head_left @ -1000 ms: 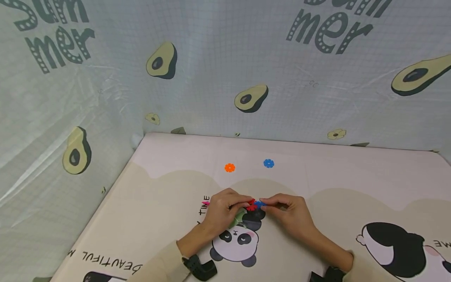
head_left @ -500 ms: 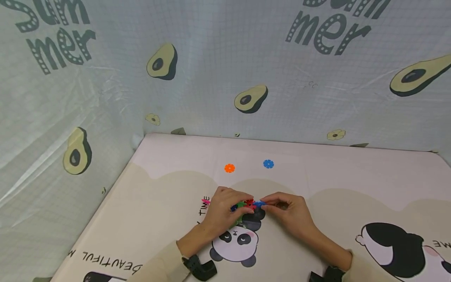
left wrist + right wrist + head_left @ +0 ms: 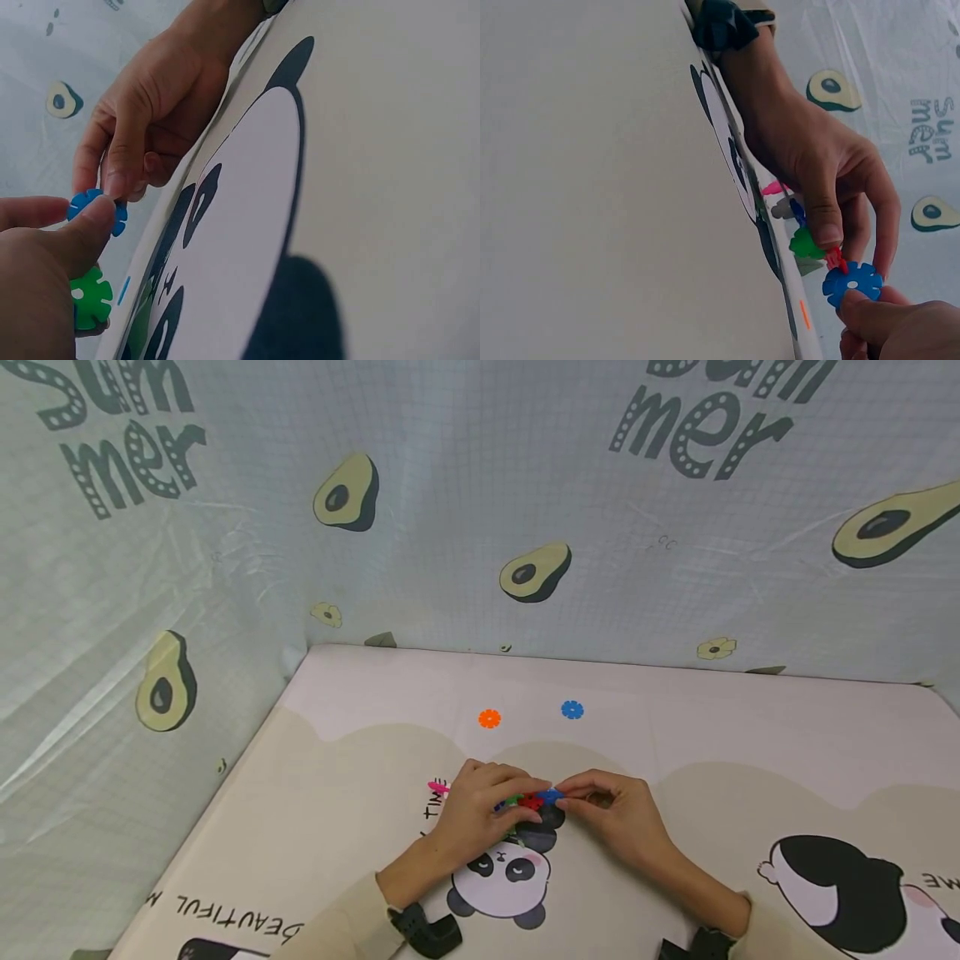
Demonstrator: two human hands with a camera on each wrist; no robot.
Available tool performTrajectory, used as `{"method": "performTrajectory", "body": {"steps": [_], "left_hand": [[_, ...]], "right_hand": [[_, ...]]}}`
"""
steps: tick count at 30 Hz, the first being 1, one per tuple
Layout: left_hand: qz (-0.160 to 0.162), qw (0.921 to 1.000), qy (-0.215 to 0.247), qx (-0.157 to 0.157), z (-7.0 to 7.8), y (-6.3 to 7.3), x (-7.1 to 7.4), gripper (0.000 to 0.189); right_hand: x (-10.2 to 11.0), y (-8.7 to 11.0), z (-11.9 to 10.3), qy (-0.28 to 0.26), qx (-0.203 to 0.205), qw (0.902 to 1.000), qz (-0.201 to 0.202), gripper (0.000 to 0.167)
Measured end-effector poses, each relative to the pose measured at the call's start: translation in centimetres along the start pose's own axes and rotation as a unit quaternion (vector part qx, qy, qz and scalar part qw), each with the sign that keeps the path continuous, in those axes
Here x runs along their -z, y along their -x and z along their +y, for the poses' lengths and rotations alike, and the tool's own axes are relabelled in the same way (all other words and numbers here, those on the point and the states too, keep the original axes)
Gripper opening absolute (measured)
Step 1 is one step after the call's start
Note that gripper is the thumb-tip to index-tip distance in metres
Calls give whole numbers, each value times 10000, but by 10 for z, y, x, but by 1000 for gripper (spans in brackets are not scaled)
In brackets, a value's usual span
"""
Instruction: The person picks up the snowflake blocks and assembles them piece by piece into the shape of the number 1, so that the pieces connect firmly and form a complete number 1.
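Above the printed panda, both hands meet at a chain of notched plastic discs. My left hand (image 3: 480,802) holds the chain, its fingers over the red disc (image 3: 532,802) and the green disc (image 3: 806,244). A dark blue disc (image 3: 798,213) and a pink disc (image 3: 438,787) follow toward the left, partly hidden by that hand. With thumb and fingertips my right hand (image 3: 618,814) pinches a blue disc (image 3: 862,277) at the chain's right end. The blue disc stands against the red one, with my left thumb overlapping it in the left wrist view (image 3: 90,217).
Farther back on the table lie a loose orange disc (image 3: 490,718) and a loose blue disc (image 3: 572,710). The tabletop (image 3: 360,852) carries panda prints and lettering. An avocado-patterned curtain (image 3: 442,485) rises behind its far edge and along the left.
My left fingers loosened from the red disc, uncovering the green and dark blue ones, then slid right toward the blue disc. My right hand has stayed nearly still.
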State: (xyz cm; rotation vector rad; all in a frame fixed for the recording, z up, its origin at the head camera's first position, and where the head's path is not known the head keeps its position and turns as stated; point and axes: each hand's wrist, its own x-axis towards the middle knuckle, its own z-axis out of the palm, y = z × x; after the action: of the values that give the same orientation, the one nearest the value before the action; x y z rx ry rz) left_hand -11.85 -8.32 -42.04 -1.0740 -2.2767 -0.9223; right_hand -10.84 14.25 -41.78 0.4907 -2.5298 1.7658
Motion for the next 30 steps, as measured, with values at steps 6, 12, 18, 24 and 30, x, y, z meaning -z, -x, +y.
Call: {"method": "performTrajectory", "body": {"steps": [6,12,18,24,30], "left_hand": [[5,10000,-13,-50,0,0,0,38],[177,9998,-35,-61,-1,0,-1,38],[265,9996,-75,4,0,-1,-2,37],[257,9996,-116,5,0,-1,-1,37],[214,9998,-55,-10,1,-2,0,37]], "right_hand": [[0,-1,-2,-130,-73,9999,-82,17],[4,-3,-3,-189,-68,9995,-257,17],[10,-13,-1,313,71,9993,-208,19],[19,-35,0,857,119,9961,145,19],[25,-56,6,994,105,9940,440,21]]}}
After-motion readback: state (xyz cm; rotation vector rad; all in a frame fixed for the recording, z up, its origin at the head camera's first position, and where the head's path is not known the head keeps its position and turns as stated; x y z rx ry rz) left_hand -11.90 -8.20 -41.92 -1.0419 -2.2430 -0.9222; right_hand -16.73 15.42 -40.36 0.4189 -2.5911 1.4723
